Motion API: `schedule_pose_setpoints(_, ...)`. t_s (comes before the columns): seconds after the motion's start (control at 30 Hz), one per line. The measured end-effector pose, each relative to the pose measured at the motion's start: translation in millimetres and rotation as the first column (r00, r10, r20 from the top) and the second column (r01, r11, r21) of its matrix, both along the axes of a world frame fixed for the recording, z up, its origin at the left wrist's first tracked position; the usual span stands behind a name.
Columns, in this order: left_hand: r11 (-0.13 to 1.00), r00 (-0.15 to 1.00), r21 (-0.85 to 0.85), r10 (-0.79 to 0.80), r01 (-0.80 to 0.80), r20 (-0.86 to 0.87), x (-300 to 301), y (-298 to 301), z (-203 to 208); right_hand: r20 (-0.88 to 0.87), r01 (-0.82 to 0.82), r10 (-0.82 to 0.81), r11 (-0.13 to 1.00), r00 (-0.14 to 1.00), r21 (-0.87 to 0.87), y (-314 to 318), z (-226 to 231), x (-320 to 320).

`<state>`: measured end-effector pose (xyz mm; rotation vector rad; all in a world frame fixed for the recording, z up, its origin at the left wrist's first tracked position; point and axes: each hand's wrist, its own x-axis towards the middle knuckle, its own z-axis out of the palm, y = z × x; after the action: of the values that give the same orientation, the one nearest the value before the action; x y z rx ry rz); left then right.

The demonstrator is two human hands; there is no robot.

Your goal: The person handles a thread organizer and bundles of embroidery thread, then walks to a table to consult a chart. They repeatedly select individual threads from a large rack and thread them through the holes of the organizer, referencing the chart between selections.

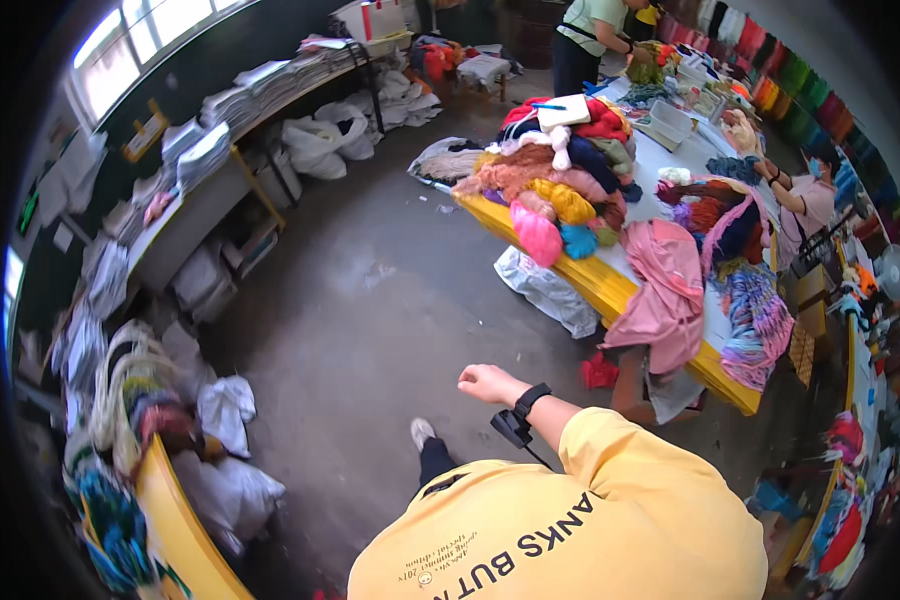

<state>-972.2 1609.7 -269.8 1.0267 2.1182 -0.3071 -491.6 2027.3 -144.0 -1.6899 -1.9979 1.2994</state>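
Left hand: out of view.
Yellow edge (175, 520): beside coloured yarn skeins (120, 510).
Right hand (485, 383): above the grey floor (320, 300), fingers loosely curled; cannot tell whether around anything.
Yarn pile (518, 172): heaped on the table (595, 288), ahead and slightly right of the fingers.
Red bundle (599, 371): low beside the table, right of the right hand.
Pink cloth (665, 285): ahead-right of the fingers, well apart, long axis draping over the table's edge.

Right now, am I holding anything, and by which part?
Nothing shows in your loosely curled right hand; your left hand is out of view, so its hold cannot be told.
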Motion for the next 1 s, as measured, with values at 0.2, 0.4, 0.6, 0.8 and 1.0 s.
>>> schedule_pose_setpoints(0.2, 0.554, 0.665, 0.373, -0.663, 0.744, -0.343, -26, 363, 19, 0.130, 0.001, 0.027, 0.978, 0.991, -0.209, 102, -32, 7)
schedule_pose_setpoints(0.4, 0.518, 0.839, 0.824, -0.325, -0.229, 0.437, 47, 777, 172, -0.025, 0.413, -0.527, 0.694, 0.849, -0.589, 218, -63, 36)
schedule_pose_setpoints(0.6, 0.631, 0.714, 0.747, -0.422, -0.210, 0.558, 50, 895, 166, 0.033, 0.360, -0.393, 0.801, 0.919, -0.478, 431, -68, 15)
schedule_pose_setpoints(0.8, 0.950, 0.933, 0.049, 0.292, -0.308, 0.211, -127, 797, 4, 0.027, 0.190, -0.189, 0.979, 0.982, -0.071, 657, -9, -58)
schedule_pose_setpoints(1.0, 0.969, 0.979, -0.144, -0.196, 0.203, 0.059, -167, 919, -8, 0.042, 0.302, -0.300, 0.952, 0.953, -0.053, 779, -29, -33)
